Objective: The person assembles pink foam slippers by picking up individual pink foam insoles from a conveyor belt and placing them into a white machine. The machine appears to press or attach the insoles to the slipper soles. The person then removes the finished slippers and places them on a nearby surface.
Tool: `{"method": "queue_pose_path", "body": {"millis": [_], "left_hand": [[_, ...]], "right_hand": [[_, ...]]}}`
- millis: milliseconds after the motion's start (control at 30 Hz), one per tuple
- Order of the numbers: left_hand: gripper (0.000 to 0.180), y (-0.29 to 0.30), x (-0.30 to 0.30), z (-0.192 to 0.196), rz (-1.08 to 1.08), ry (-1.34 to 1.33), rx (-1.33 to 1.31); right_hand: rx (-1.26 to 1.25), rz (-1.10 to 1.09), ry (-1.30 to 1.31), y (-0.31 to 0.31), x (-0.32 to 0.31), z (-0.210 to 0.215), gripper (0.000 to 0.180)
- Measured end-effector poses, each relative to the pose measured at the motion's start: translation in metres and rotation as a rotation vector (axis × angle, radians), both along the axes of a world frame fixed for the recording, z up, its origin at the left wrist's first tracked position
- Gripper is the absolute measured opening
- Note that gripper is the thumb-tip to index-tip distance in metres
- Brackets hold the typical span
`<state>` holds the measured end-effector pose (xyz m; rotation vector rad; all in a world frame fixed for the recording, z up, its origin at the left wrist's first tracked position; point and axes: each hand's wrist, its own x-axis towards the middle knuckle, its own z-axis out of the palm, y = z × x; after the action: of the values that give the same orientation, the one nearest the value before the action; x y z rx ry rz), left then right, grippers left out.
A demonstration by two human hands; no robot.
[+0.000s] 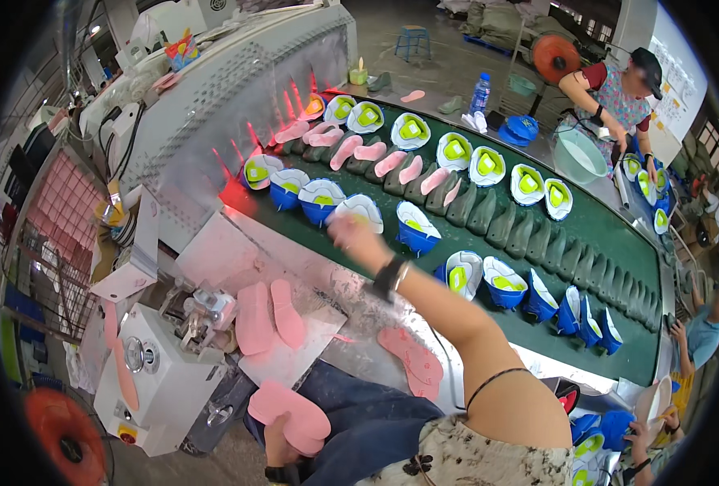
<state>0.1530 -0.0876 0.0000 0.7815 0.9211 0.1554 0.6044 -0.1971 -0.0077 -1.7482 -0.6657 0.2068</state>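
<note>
Low in the view, my left hand grips a small stack of pink insoles above my dark-clothed lap. My right arm stretches over the green conveyor belt. At its end my right hand is smeared by motion, right at a blue shoe upper with white lining and yellow-green inside. Whether it touches that upper, or holds anything, I cannot make out. Dark grey shoe lasts or soles run along the middle of the belt, and several toward the left carry pink insoles.
Blue and white shoe uppers line both sides of the belt, which enters a red-lit machine. Loose insoles lie on a worktop beside a white machine. Across the belt, a co-worker works near a bowl; other people are at right.
</note>
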Motion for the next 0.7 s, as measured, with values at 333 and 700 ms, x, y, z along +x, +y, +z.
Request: {"method": "queue_pose_path", "body": {"millis": [333, 700], "left_hand": [[0.035, 0.012, 0.015, 0.043, -0.055, 0.012, 0.035], [0.044, 0.007, -0.032, 0.034, -0.035, -0.183, -0.256]], "right_hand": [[-0.147, 0.34, 0.08, 0.026, -0.268, 0.001, 0.025], [0.001, 0.062, 0.066, 0.187, -0.146, -0.017, 0.039]]}}
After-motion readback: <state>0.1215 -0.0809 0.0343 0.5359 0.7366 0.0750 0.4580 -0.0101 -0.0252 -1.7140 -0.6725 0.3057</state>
